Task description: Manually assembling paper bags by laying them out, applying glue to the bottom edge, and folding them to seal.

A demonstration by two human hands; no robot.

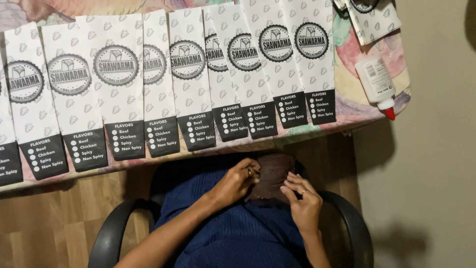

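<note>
Below the table (347, 111) edge, over the lap, both hands pinch a dark cloth (272, 173): left hand (237, 184) closed on its left side, right hand (303, 201) fingertips on its right. Bags (188, 74) overhang the edge; a glue bottle (378, 84) lies near the right corner.

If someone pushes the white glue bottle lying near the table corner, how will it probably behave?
The glue bottle lies on its side, so it may roll rather than tip. It rests close to the table edge and might fall off. It looks like soft plastic, probably light and not fragile.
</note>
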